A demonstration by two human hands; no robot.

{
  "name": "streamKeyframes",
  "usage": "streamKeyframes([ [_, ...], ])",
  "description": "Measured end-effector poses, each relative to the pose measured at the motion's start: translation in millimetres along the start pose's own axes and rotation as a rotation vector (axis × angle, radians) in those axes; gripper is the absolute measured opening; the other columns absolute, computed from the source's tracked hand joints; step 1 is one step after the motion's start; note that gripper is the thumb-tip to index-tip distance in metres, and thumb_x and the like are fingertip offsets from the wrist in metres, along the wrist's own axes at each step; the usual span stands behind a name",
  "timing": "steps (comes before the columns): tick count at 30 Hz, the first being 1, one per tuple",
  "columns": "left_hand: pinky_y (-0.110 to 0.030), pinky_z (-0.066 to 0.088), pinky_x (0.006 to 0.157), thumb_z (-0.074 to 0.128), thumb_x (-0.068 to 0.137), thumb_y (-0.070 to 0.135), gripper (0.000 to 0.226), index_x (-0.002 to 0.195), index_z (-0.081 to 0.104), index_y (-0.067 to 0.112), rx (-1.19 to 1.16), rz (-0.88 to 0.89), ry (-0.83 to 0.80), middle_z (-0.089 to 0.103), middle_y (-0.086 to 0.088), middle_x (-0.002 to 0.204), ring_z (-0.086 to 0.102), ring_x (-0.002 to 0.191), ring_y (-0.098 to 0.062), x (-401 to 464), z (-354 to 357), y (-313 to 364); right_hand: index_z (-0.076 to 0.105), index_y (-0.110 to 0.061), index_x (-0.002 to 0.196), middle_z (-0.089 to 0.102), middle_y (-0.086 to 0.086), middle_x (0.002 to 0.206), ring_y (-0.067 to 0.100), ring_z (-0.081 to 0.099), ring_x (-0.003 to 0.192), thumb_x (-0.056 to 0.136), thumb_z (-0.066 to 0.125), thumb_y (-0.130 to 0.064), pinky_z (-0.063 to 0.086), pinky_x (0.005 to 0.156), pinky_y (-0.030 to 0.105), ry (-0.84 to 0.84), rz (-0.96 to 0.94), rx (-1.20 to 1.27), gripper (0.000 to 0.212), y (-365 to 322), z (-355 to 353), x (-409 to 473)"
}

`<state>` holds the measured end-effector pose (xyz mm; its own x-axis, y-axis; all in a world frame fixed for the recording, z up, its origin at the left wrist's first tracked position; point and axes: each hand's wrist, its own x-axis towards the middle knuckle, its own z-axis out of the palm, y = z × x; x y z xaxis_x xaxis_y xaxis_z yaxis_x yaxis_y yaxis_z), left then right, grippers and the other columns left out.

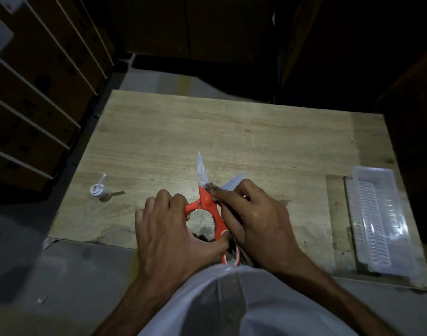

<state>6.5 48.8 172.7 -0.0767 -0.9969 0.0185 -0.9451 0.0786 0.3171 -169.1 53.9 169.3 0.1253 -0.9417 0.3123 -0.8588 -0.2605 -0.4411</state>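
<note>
A pair of orange-handled scissors [208,209] lies spread open over the near middle of the wooden table [207,132], blades pointing away from me. My left hand [173,229] grips the orange handles, thumb hooked at the lower loop. My right hand [253,214] pinches a small grey pad [212,186] against the blades close to the pivot. One pale blade [201,167] sticks up; the other blade [234,181] shows partly past my right fingers.
A small white bottle with a nozzle [99,190] stands on the table's left side. A clear plastic tray [379,219] lies along the right edge. Shelves with cardboard boxes [38,81] rise at the left. My white garment [231,304] fills the bottom.
</note>
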Motion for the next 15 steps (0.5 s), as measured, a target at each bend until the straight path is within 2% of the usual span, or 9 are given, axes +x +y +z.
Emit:
streamKeyframes([
  [3,-0.043,0.041,0.081,0.061,0.052,0.086,0.07,0.084,0.05,0.025,0.003,-0.004,-0.014,0.042,0.006,0.087,0.044,0.086,-0.021,0.8,1.7,1.3,0.071,-0.027,0.127,0.056,-0.003,0.085,0.013,0.055,0.068,0.098,0.056,-0.035,0.04,0.05,0.027,-0.011,0.038,-0.041,0.033,-0.3,-1.6,0.9],
  [7,-0.041,0.039,0.083,0.061,0.052,0.087,0.072,0.086,0.049,0.025,0.035,-0.011,-0.026,0.04,0.006,0.089,0.041,0.088,-0.02,0.1,2.4,2.7,0.075,-0.02,0.119,0.059,0.001,0.085,0.017,0.057,0.065,0.092,0.073,-0.021,0.03,0.053,0.023,0.032,0.073,-0.103,0.027,2.2,-4.6,4.6],
  [11,-0.042,0.039,0.083,0.057,0.052,0.091,0.076,0.085,0.049,0.024,0.061,-0.012,-0.047,0.041,0.004,0.09,0.042,0.089,-0.021,-2.3,3.6,-0.1,0.076,-0.017,0.114,0.058,0.003,0.084,0.022,0.057,0.063,0.091,0.074,-0.016,0.033,0.051,0.026,0.076,0.15,-0.122,0.023,19.2,-6.5,12.8],
  [15,-0.044,0.042,0.083,0.059,0.053,0.092,0.075,0.085,0.047,0.026,0.031,-0.025,-0.065,0.04,0.005,0.09,0.043,0.089,-0.021,-1.5,4.8,-2.4,0.075,-0.02,0.112,0.059,0.002,0.091,0.025,0.061,0.071,0.094,0.068,-0.02,0.042,0.055,0.03,0.087,0.26,-0.103,0.019,44.0,-7.4,20.5],
])
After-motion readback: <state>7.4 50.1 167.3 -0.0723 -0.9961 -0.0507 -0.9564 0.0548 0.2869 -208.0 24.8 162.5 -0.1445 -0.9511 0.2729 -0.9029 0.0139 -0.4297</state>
